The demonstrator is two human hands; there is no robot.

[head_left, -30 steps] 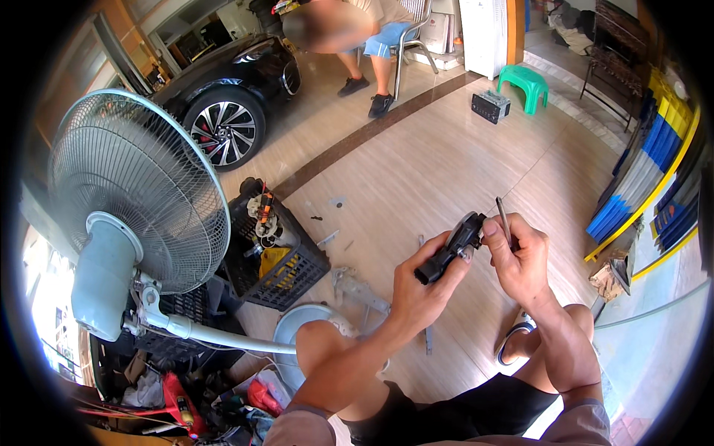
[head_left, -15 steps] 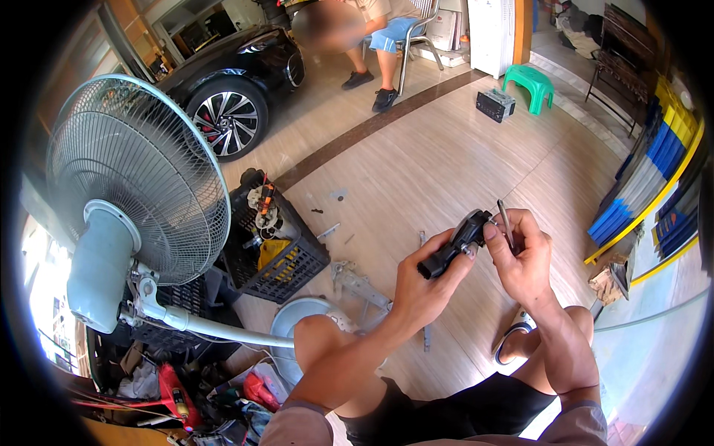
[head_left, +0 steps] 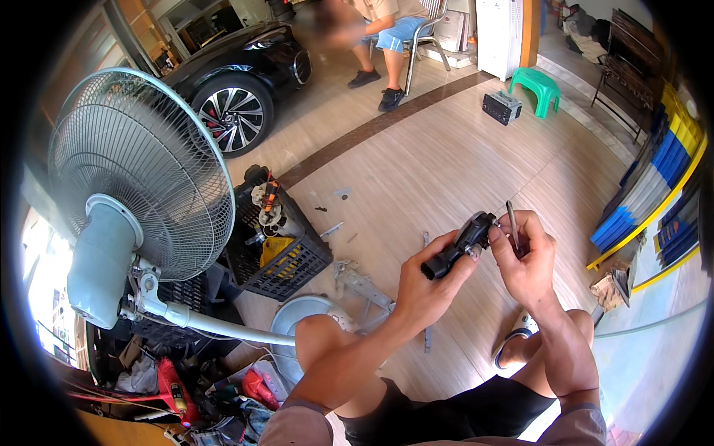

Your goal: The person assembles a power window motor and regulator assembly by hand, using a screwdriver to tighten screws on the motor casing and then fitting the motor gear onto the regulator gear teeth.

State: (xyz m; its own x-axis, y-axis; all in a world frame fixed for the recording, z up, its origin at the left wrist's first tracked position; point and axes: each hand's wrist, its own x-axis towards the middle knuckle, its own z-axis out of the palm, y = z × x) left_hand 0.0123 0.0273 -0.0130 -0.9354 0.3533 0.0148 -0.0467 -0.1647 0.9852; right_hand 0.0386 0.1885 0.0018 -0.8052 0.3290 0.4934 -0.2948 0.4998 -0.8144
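My left hand (head_left: 425, 288) is closed around a black part (head_left: 471, 236), an elongated housing with a round, tube-like end and small metal bits near its middle. It is held tilted above the floor between my knees, its far end up and to the right. At that far end my right hand (head_left: 531, 269) pinches thumb against fingers, right beside the part. A slim metal rod-like tool (head_left: 511, 221), perhaps a screwdriver, sticks up from between the right fingers. Whatever small piece the thumb and fingertip pinch is too small to make out.
On the left stand a large fan (head_left: 141, 178) and a black crate (head_left: 294, 271) of parts. A bucket (head_left: 286, 323) sits by my left knee; metal brackets (head_left: 364, 286) lie on the floor. Farther off are a car (head_left: 234, 82), a seated person (head_left: 398, 37) and a green stool (head_left: 537, 88).
The view has shifted slightly. Both hands keep their grip on the black part and the tool, and the tool stands a little more upright.
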